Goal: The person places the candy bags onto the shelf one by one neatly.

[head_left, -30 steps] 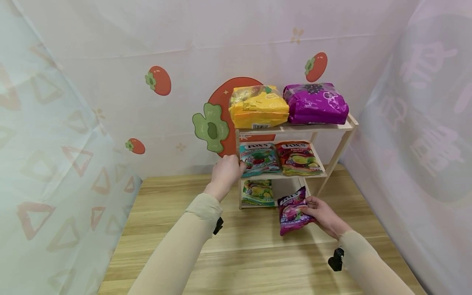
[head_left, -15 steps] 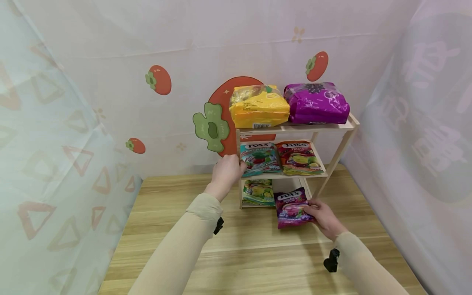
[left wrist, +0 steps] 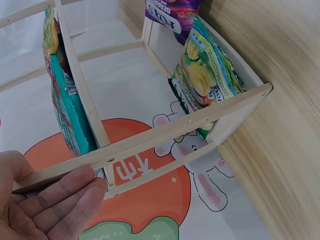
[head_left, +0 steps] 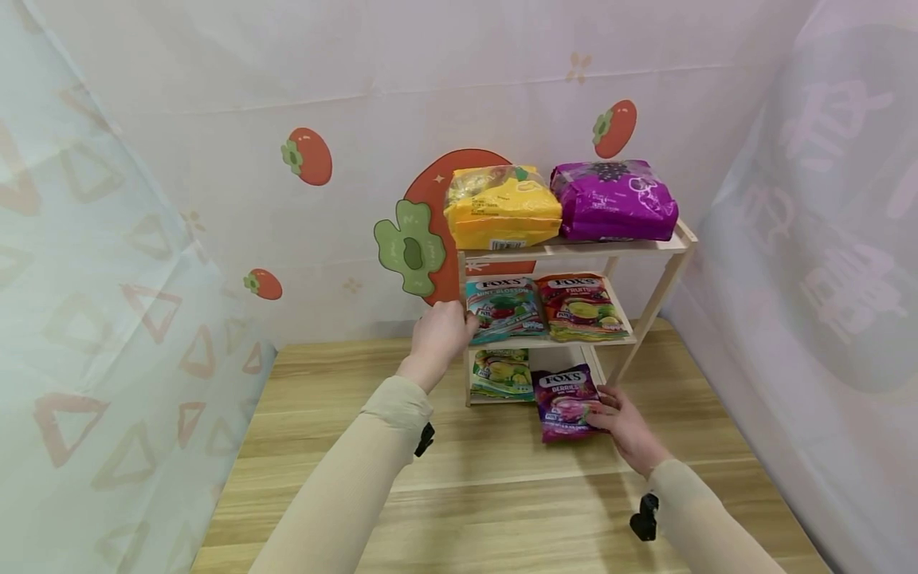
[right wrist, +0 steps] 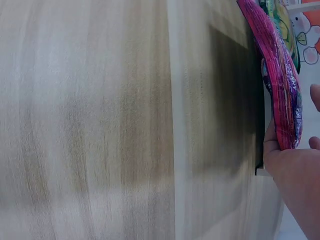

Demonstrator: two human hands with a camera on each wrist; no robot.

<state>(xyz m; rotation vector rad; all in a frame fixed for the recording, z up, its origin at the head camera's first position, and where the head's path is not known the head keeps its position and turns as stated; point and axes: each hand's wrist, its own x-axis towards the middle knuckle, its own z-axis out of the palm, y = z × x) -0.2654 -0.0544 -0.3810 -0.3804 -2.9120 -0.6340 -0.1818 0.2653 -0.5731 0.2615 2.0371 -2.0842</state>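
My left hand (head_left: 439, 335) grips the left post of the small wooden shelf rack (head_left: 552, 250); in the left wrist view its fingers (left wrist: 70, 192) and thumb close round the wood. My right hand (head_left: 627, 430) is at the right edge of a purple berries candy bag (head_left: 568, 410). That bag tilts at the front of the bottom shelf, its upper end inside and its lower end sticking out. In the right wrist view one digit lies beneath the bag, while other fingertips stand apart above it. Left of the bag lies a green candy bag (head_left: 502, 375).
On the middle shelf are a teal mint candy bag (head_left: 505, 309) and a red fruits candy bag (head_left: 584, 309). A yellow bag (head_left: 504, 209) and a large purple bag (head_left: 613, 202) sit on top. The rack stands on a wooden table (head_left: 466, 510) before a printed backdrop (head_left: 215, 159).
The purple berries bag has gone from tilted and nearer me to straighter and further back, against the bottom shelf. My right hand's fingers have loosened at its edge. The left hand stays put.
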